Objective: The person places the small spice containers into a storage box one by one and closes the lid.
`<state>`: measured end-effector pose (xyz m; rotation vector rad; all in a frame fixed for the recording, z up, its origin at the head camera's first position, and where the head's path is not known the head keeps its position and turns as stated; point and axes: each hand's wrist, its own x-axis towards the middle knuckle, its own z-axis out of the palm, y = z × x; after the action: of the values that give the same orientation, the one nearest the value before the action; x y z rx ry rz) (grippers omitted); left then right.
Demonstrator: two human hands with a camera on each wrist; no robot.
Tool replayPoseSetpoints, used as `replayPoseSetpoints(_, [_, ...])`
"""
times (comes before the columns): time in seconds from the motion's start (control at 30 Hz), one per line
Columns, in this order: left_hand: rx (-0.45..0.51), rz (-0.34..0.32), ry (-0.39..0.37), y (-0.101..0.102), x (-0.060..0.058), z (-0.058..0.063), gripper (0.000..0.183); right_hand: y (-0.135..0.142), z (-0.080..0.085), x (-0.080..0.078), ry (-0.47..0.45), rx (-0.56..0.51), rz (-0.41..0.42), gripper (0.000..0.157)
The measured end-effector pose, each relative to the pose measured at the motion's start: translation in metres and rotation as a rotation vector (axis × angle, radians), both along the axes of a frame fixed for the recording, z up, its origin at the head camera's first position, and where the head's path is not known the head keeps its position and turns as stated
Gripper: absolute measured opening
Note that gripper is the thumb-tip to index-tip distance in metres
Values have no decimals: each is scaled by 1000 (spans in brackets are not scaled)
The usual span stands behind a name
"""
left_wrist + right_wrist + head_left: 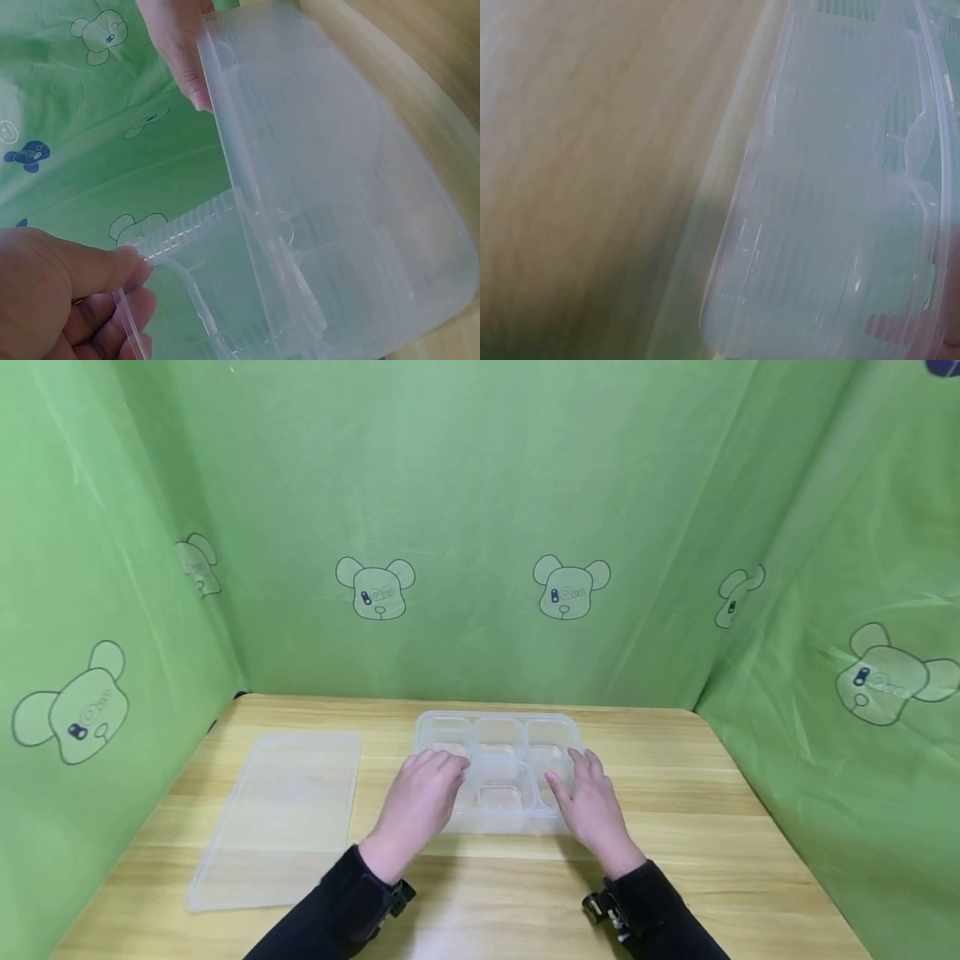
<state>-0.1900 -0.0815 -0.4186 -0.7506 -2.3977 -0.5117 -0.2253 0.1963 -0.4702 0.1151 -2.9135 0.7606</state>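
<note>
A clear plastic box [498, 821] with several compartments stands on the table in front of both hands. At its left side, my left hand [423, 793] pinches the rim of a small clear plastic bin [225, 277] between thumb and fingers. The left wrist view shows this bin with a ribbed edge, partly behind the larger box's wall. My right hand [596, 810] rests over the box's right edge, fingers fairly straight and thumb apart from them on the inner side. In the right wrist view most of that hand is out of frame; a fingertip shows blurred through the plastic.
A flat translucent lid [281, 814] lies on the wooden table [697, 835] to the left of the box. Green cloth walls [465, 485] with printed bear heads enclose the table at the back and both sides.
</note>
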Motion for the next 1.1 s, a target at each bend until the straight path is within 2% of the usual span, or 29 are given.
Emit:
replayPoseSetpoints(0.6, [-19, 41, -66, 1, 2, -8, 17, 0, 0, 1, 9, 5, -1, 76])
replayPoseSetpoints(1.1, [-36, 31, -84, 1, -2, -25, 15, -1, 1, 3, 11, -1, -3, 74])
